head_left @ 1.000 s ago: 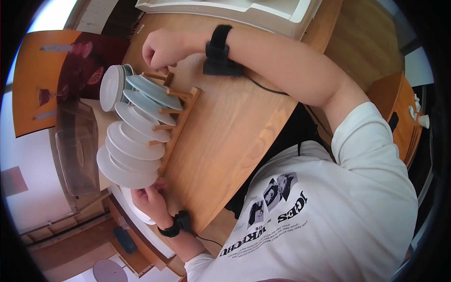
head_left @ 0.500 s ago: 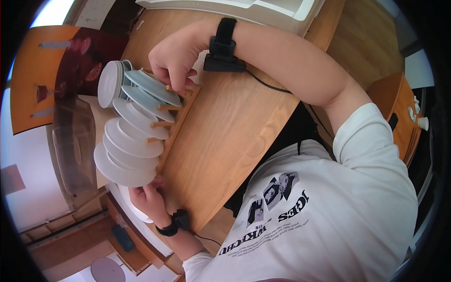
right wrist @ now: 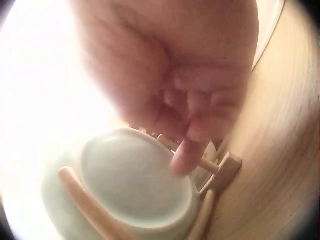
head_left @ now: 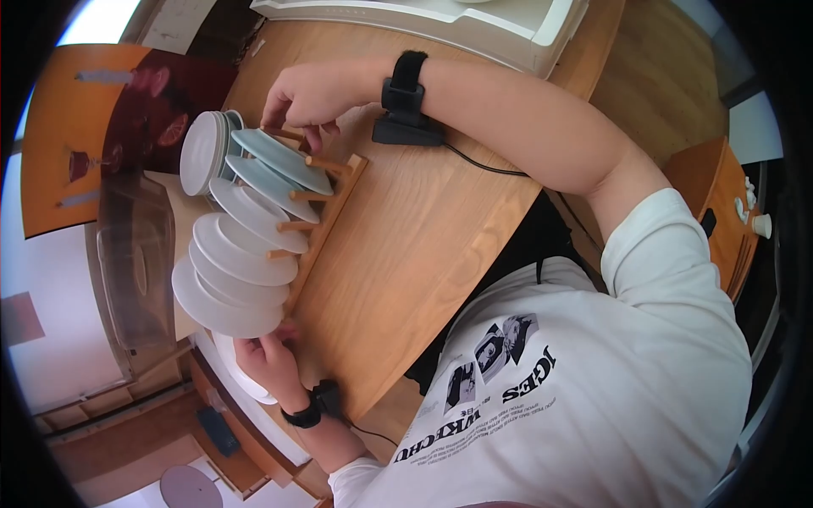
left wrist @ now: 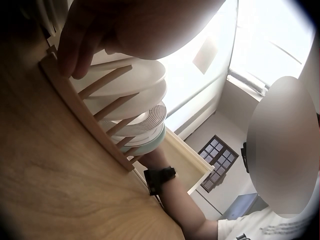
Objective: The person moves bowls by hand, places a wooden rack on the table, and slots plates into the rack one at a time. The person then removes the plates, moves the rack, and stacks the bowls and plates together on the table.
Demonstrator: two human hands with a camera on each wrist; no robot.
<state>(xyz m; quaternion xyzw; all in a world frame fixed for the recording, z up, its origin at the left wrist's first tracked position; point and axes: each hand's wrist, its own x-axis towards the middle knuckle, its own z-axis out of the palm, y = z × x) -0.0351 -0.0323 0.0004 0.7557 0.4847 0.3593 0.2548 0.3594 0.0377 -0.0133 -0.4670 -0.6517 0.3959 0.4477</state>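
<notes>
A wooden dish rack (head_left: 326,241) holds a row of plates on the table. White plates (head_left: 224,300) fill the left hand's end, and pale green plates (head_left: 279,161) stand at the other. My left hand (head_left: 269,360) grips the rack's near end; in the left wrist view its fingers (left wrist: 75,55) reach down to the front rail. My right hand (head_left: 309,97) is at the opposite end, its fingers bent. In the right wrist view one finger (right wrist: 185,157) points down beside a peg, overlapping the green plate (right wrist: 137,177). I cannot tell whether this hand holds the rack.
Round dishes (head_left: 201,152) stand on edge behind the green plates. A smoky transparent box (head_left: 140,262) is behind the rack, and a picture board (head_left: 93,135) leans farther back. A cream tray-like container (head_left: 508,30) sits at the table's far right side.
My right hand came forward over the front of the green-plate end half a second ago, then drew back toward the rack's end. The left hand stayed at its end; the plates kept their places.
</notes>
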